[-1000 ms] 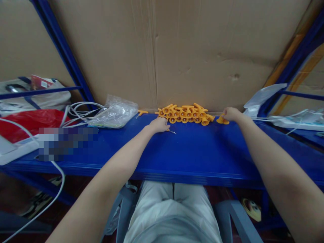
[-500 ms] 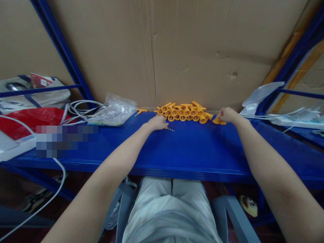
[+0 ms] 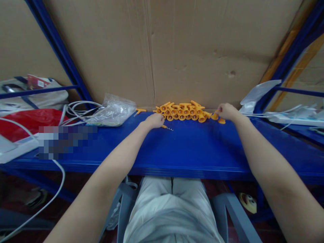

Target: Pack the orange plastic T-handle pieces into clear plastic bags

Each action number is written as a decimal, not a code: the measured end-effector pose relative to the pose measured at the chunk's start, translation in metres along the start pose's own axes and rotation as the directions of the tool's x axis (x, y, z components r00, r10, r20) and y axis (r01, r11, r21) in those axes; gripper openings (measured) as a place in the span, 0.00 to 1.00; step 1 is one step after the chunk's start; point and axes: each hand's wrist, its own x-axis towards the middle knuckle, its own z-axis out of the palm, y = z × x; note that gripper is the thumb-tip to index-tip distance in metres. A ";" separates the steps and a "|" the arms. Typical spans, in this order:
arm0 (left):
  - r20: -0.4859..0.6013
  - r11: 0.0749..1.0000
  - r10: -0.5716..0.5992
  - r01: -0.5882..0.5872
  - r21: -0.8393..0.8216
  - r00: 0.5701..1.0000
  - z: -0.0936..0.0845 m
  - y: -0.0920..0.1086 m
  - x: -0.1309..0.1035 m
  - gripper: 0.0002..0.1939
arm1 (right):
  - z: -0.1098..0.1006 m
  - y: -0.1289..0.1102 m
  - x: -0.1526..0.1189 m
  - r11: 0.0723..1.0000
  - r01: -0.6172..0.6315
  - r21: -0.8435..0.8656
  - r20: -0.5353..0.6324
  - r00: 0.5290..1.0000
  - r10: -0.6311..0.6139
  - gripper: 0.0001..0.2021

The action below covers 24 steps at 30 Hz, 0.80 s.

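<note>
My left hand (image 3: pixel 155 120) is closed around a corkscrew (image 3: pixel 167 128), whose metal spiral points right, low over the blue table (image 3: pixel 187 148). Several orange cone-shaped pieces (image 3: pixel 186 112) are stacked against the cardboard, their round openings facing me. To the right of the stack, my right hand (image 3: pixel 224 110) pinches an orange cone (image 3: pixel 214 116). Another orange cone (image 3: pixel 221 120) is just below my right fingers. Left of my left hand, an orange-handled corkscrew (image 3: pixel 140 110) lies near the cardboard.
Cardboard (image 3: pixel 197 50) stands behind the table. A clear plastic bag (image 3: pixel 113 109), white cables (image 3: pixel 73 109) and a red bag (image 3: pixel 30 119) are at the left. A white power strip (image 3: pixel 286 119) and a plastic sheet (image 3: pixel 260 92) are at the right.
My right hand has lifted an orange cone slightly up and left, apart from the other one there. My left hand has shifted slightly left and up, with more of the corkscrew showing.
</note>
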 end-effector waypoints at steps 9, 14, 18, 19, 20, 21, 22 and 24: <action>0.163 0.982 -0.141 0.118 0.145 0.976 -0.016 -0.018 -0.007 0.23 | -0.012 -0.026 -0.009 1.000 -0.009 -0.002 0.102 0.995 0.009 0.07; 0.190 1.000 -0.006 0.010 -0.023 0.982 -0.009 -0.019 -0.002 0.23 | -0.014 -0.027 -0.014 0.996 -0.060 0.059 0.177 0.983 0.048 0.13; 0.226 0.994 0.039 -0.014 -0.111 0.973 -0.011 -0.012 -0.007 0.31 | -0.017 -0.031 -0.018 0.987 -0.104 0.119 0.279 0.958 0.068 0.17; 0.248 0.993 0.045 -0.016 -0.117 0.968 -0.012 -0.009 -0.009 0.33 | -0.017 -0.031 -0.018 0.986 -0.110 0.121 0.287 0.955 0.072 0.17; 0.268 0.992 0.048 -0.016 -0.122 0.962 -0.012 -0.006 -0.010 0.34 | -0.017 -0.031 -0.017 0.986 -0.113 0.120 0.291 0.954 0.074 0.17; 0.282 0.992 0.052 -0.016 -0.126 0.958 -0.013 -0.003 -0.012 0.35 | -0.017 -0.031 -0.017 0.987 -0.112 0.118 0.297 0.952 0.073 0.17; 0.287 0.992 0.057 -0.020 -0.128 0.956 -0.013 -0.001 -0.013 0.34 | -0.016 -0.030 -0.016 0.987 -0.109 0.119 0.304 0.950 0.068 0.17; 0.276 0.991 0.068 -0.032 -0.131 0.959 -0.013 0.003 -0.014 0.30 | -0.014 -0.026 -0.014 0.987 -0.100 0.124 0.319 0.946 0.056 0.16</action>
